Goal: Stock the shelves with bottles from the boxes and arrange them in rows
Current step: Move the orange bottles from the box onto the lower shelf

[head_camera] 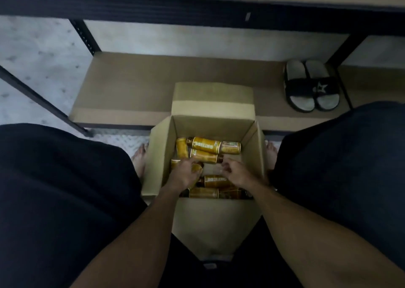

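An open cardboard box (163, 149) stands on the floor between my knees. Several yellow-labelled bottles with dark caps lie on their sides inside it, one bottle (205, 145) near the far wall. My left hand (184, 172) is down in the box, its fingers curled over a bottle (196, 167) at the left side. My right hand (237, 171) hovers over the bottles on the right with fingers spread, holding nothing. The lowest shelf board (131, 86) lies just beyond the box, with no bottles on it.
A pair of black and grey slides (311, 86) sits on the right end of the lowest shelf. Dark metal shelf posts (85, 35) rise at left and right. A higher shelf edge (197, 9) runs across the top. My bare feet flank the box.
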